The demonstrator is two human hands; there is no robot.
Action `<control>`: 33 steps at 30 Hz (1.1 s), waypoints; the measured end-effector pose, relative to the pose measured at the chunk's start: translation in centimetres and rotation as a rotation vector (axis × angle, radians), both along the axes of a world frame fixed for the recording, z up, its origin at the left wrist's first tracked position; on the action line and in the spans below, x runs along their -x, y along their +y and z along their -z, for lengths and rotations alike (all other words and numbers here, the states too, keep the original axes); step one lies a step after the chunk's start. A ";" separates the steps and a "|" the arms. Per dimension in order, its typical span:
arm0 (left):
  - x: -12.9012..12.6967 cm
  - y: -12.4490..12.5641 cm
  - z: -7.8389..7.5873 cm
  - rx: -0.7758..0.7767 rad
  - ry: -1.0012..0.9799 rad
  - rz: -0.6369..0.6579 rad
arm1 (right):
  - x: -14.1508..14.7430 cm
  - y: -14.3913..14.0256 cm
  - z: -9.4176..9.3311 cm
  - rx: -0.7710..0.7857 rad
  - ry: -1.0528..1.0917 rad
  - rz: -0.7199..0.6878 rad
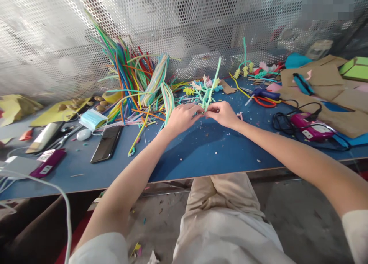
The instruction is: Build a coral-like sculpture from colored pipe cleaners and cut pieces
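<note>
Blue tbl point(235, 153), L hand point(185, 116) + R hand point(222, 113) pinching pipe-cleaner point(214, 81), pwr-strip label point(47, 155) illegible

On my feed I count 2 hands point(185, 116) point(223, 113), 1 face mask point(92, 119), 2 purple power strips point(49, 162) point(312, 127), 1 glue gun point(266, 94), and too many pipe cleaners point(165, 74) to number.

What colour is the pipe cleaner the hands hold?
The pipe cleaner is pale green; see head view.

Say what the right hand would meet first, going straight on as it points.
Beyond the pale green stem at its fingertips, probably the left hand, directly opposite, though exact depth there is unclear.
</note>
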State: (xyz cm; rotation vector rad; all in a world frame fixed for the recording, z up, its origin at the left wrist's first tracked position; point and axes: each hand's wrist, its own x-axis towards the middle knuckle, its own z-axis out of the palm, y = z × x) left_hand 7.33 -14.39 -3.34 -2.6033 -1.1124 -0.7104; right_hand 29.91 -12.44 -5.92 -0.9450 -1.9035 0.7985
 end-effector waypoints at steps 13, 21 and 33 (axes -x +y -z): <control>0.4 -0.6 -1.1 -0.162 0.124 0.018 | -0.6 0.8 -0.2 0.369 0.219 -0.188; -0.6 -0.9 -0.4 0.038 -0.061 -0.067 | -0.7 0.3 0.0 -0.012 0.069 -0.063; -0.7 -0.3 -0.4 0.283 -0.197 0.003 | -1.8 -0.2 -1.9 -0.507 -0.401 -0.007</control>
